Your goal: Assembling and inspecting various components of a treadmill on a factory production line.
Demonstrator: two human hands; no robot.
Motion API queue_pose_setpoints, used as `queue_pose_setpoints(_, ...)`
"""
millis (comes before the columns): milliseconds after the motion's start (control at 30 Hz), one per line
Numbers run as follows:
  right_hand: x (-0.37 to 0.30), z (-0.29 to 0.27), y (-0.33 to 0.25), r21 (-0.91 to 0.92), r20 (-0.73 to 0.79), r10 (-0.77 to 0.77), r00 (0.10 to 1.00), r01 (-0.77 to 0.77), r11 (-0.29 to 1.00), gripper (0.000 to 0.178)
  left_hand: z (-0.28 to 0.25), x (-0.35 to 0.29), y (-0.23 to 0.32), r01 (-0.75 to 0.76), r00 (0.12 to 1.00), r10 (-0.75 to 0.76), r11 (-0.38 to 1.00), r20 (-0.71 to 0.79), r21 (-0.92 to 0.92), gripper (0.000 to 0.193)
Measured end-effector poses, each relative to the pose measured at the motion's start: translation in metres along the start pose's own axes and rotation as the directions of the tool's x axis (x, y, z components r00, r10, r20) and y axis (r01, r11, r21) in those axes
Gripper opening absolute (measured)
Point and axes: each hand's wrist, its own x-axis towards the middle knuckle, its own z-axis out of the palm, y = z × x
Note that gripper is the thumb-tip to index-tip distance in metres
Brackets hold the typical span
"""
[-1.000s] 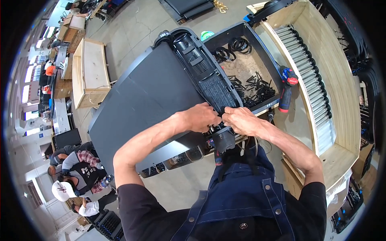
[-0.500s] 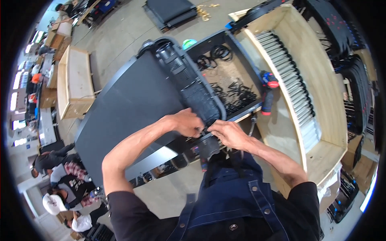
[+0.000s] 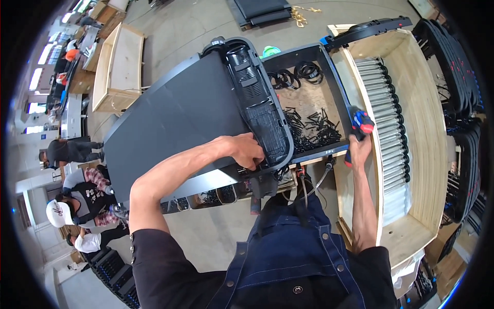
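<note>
My left hand (image 3: 248,152) is at the near end of a black plastic housing (image 3: 267,123), its fingers curled down and pressed together. What they hold, if anything, is hidden. The housing runs along the right end of a wide dark flat deck (image 3: 180,116) that looks like a treadmill's. Out to the right, my right hand (image 3: 359,149) is wrapped round the handle of a red and blue cordless drill (image 3: 362,122). That drill is at the right wall of a dark-rimmed parts box (image 3: 337,110) holding black screws (image 3: 314,126) and black looped belts (image 3: 309,72).
Right of the drill, a long wooden crate (image 3: 422,154) holds a row of metal rollers (image 3: 383,123). Cables (image 3: 306,188) hang below the parts box. Black panels (image 3: 260,11) lie on the floor ahead. Several people are at the far left, near a wooden box (image 3: 121,67).
My right hand has left the housing's near corner and moved right, onto the drill's handle. My left hand stays at the corner. The view has shifted.
</note>
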Motion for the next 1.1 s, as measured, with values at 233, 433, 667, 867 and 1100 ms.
queue_pose_setpoints(233,-0.082,-0.100,-0.109,0.242,0.337,0.300,0.893,-0.390,0.888,0.043,0.000,-0.010,0.005,0.042,0.999,-0.040,0.998,0.036,-0.040,0.025)
queue_pose_setpoints(433,-0.110,-0.094,-0.099,0.155,0.767,0.364,0.529,-0.703,0.694,0.052,-0.008,-0.006,0.007,0.045,0.996,-0.042,0.998,0.080,-0.035,0.025)
queue_pose_setpoints(667,-0.114,-0.078,-0.076,0.112,0.843,0.355,0.404,-0.777,0.619,0.057,-0.006,-0.007,0.006,0.041,0.998,-0.038,0.998,0.059,-0.043,0.025)
queue_pose_setpoints(867,-0.097,-0.073,-0.083,0.032,0.843,0.327,0.428,-0.647,0.762,0.045,-0.009,-0.009,0.009,0.031,0.997,-0.030,0.999,0.066,-0.016,0.025)
queue_pose_setpoints(1100,-0.052,-0.068,-0.117,-0.150,0.852,0.430,0.298,-0.648,0.747,0.030,-0.004,-0.007,0.006,0.016,0.998,-0.016,1.000,0.054,0.000,0.026)
